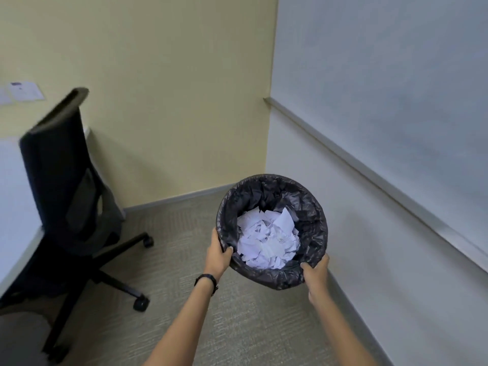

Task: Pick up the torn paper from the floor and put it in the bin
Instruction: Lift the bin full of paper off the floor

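Observation:
A round bin point(311, 207) lined with a black plastic bag is held above the carpet near the room's corner, tilted toward me. Inside it lies a heap of torn white paper point(268, 237). My left hand point(219, 256) grips the bin's near-left rim, thumb over the edge. My right hand point(317, 272) grips the near-right rim. A dark band sits on my left wrist. No loose paper shows on the visible floor.
A black office chair point(66, 186) on castors stands to the left, beside a white desk point(15, 207). A yellow wall is ahead and a white wall with a whiteboard rail point(369, 165) runs along the right. Grey-beige carpet point(184, 260) covers the floor.

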